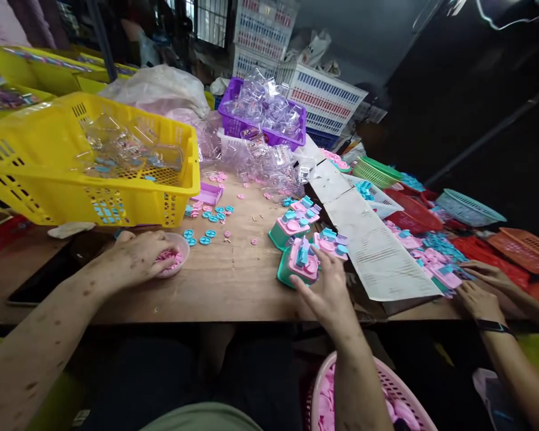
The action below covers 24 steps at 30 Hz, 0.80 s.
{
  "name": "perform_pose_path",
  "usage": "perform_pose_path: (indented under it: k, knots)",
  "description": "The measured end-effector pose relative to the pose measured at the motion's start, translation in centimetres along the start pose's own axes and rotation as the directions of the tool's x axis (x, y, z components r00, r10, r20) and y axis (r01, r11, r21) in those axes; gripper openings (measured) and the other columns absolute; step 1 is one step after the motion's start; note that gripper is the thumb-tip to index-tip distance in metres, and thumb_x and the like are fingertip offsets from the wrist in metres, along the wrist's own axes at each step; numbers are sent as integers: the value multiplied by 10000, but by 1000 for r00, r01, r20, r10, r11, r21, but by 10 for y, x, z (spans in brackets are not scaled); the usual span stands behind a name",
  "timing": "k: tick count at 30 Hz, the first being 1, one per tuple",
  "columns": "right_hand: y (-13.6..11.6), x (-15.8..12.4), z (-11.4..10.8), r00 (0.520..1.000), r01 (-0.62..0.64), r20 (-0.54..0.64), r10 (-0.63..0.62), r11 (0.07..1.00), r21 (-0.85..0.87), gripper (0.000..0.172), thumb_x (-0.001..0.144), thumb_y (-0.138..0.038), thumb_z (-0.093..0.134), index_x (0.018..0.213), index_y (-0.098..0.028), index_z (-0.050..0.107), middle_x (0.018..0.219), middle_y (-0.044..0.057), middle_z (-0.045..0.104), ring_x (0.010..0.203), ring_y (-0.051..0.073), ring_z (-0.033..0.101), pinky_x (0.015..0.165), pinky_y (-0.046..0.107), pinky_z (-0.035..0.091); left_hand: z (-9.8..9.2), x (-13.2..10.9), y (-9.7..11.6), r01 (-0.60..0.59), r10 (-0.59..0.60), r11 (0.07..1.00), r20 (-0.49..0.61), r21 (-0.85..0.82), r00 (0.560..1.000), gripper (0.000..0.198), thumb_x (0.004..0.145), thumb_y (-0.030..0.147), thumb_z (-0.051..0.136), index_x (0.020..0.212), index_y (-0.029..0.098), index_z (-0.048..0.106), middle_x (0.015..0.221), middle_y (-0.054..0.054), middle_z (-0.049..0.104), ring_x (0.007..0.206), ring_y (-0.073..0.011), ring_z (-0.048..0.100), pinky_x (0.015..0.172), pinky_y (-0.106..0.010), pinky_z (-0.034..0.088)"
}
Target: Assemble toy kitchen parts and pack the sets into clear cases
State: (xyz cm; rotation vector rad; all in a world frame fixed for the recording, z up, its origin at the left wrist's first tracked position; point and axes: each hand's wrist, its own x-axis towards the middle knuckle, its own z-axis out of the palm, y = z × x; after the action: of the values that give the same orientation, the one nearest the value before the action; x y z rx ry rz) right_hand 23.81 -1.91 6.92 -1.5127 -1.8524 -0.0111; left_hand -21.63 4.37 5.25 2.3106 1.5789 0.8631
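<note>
My left hand (139,257) dips its curled fingertips into a small pale pink bowl (182,254) of tiny pink pieces (169,260). Whatever sits between those fingertips is hidden. Thumb and fingers apart, my right hand (330,287) reaches over the near edge of a pink toy set on a teal base (302,263); it may be touching the toy. Two similar pink toys, one (291,224) behind and one (331,242) to the right, stand close by. Between the hands lie several blue wheel-like discs (205,240) and small pink rings (254,242).
A yellow basket (153,185) holds clear packs at left. Clear plastic shells fill a purple basket (265,131) at the back. A cardboard divider (368,239) slopes along the right; beyond it, another person's hands (480,296) work over toy parts. A pink basket (323,383) stands below the table edge.
</note>
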Motion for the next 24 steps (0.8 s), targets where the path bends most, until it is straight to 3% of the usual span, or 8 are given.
perform_pose_path:
  k: [3,5,8,13,15,17,20,24]
  knots:
    - [12,-19,34,997,-53,-66,51,998,-31,721,996,-568,770,1614,-243,595,1657,225,454,1551,466,503,1257,746,484,-9,-15,21,-7,-15,978,102,208,995,393,962,584,639,1126,295,848,1289,-153,800,1208,-405,667,1003,-511,516]
    - [12,-20,37,994,-32,-103,30,999,-16,583,1025,-536,747,1536,-266,669,1580,194,545,1468,431,587,1214,706,541,-13,-24,33,18,-61,957,139,290,988,390,1009,526,620,1237,292,834,1463,-143,745,1317,-411,613,1066,-567,473]
    - [3,-14,34,998,40,-54,-37,997,66,431,1066,-523,721,1434,-299,742,1419,143,681,1313,376,695,1120,640,630,-16,-32,35,65,-129,929,154,365,980,331,1061,417,580,1187,277,852,1443,-130,759,1353,-397,594,1109,-619,418]
    - [-51,-18,46,984,139,82,-160,967,213,388,1103,-423,707,1479,-327,705,1448,123,699,1332,339,714,1135,583,646,-24,-41,19,183,-175,900,-56,396,983,308,1063,389,589,1179,250,838,1358,-150,784,1331,-423,625,1149,-689,411]
    - [-78,-23,54,973,162,123,-197,955,248,406,1117,-365,682,1522,-335,669,1478,120,690,1350,318,718,1137,536,653,-19,-47,25,141,-104,951,-142,277,984,340,1061,447,622,1273,244,792,1360,-151,771,1325,-413,654,1186,-668,453]
    - [-101,-20,58,955,188,171,-244,938,290,473,1116,-331,676,1585,-341,616,1521,114,673,1382,293,712,1139,478,658,-2,-55,41,26,-11,996,-179,85,984,571,1011,529,726,1503,249,650,1488,-149,707,1408,-396,641,1233,-608,501]
    - [-112,15,54,935,263,157,-319,918,298,487,1103,-342,685,1585,-311,619,1479,114,717,1394,296,708,1140,464,653,35,-66,65,-121,104,988,-169,-98,980,1040,923,453,853,1770,266,278,1747,-168,486,1615,-407,487,1320,-603,480]
    - [-86,121,40,927,254,258,-271,962,99,275,1128,-404,630,1283,-250,797,1283,110,801,1207,283,777,1070,443,654,74,-66,72,-154,114,978,-255,-140,960,970,1015,296,739,1809,258,185,1761,-191,455,1644,-405,464,1326,-640,485]
